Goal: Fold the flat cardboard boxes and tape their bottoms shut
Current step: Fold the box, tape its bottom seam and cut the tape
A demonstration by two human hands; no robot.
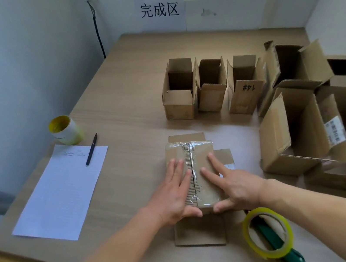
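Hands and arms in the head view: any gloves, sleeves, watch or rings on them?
No gloves on the left hand or the right hand. The left forearm and the right forearm are bare as far as the frame shows, with no sleeve edge in view. No watch, wristband or ring shows on either side, though the picture is soft enough to hide a thin ring.

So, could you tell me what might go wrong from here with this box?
The tape on the box seam looks wrinkled between the left hand and right hand, so it may not hold well. The tape roll and green tool lie beside the right forearm near the front edge of the table; a careless sweep could knock them off.
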